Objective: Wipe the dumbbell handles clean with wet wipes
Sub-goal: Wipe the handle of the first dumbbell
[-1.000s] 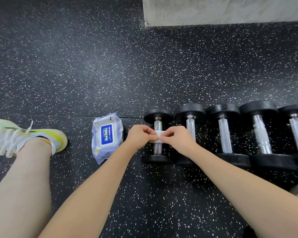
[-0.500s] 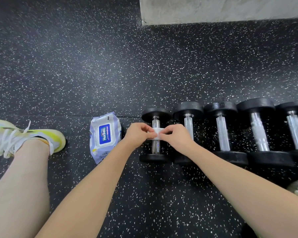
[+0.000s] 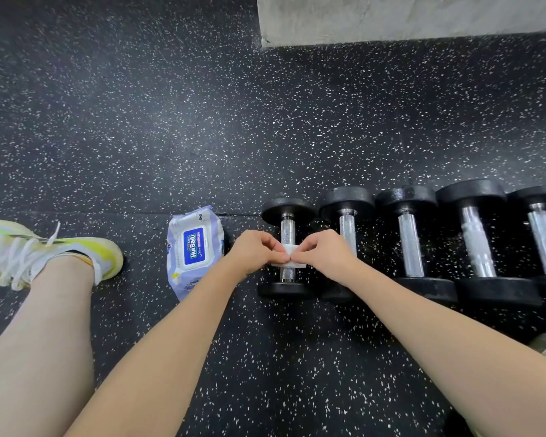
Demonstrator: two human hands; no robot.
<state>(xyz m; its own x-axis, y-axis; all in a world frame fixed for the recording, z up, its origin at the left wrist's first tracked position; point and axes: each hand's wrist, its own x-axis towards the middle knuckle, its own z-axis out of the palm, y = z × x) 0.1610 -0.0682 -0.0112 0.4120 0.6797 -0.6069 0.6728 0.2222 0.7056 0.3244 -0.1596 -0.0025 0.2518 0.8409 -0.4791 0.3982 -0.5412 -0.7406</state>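
Pinching a folded wet wipe [image 3: 289, 256] from both sides, the left hand [image 3: 255, 251] and right hand [image 3: 323, 251] wrap it around the handle [image 3: 287, 230] of the leftmost dumbbell [image 3: 287, 247], likely so the cloth scrubs all round. The wipes pack [image 3: 195, 249] lies just beside on the floor [image 3: 171, 121], within reach.

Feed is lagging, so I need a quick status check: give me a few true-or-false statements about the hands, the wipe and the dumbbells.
1. Both hands, left hand and right hand, pinch the wipe. True.
2. The wipe is on the leftmost dumbbell handle. True.
3. The wipes pack lies right of the dumbbells. False: it lies left of them.
4. The dumbbell is lifted off the floor. False: it rests on it.
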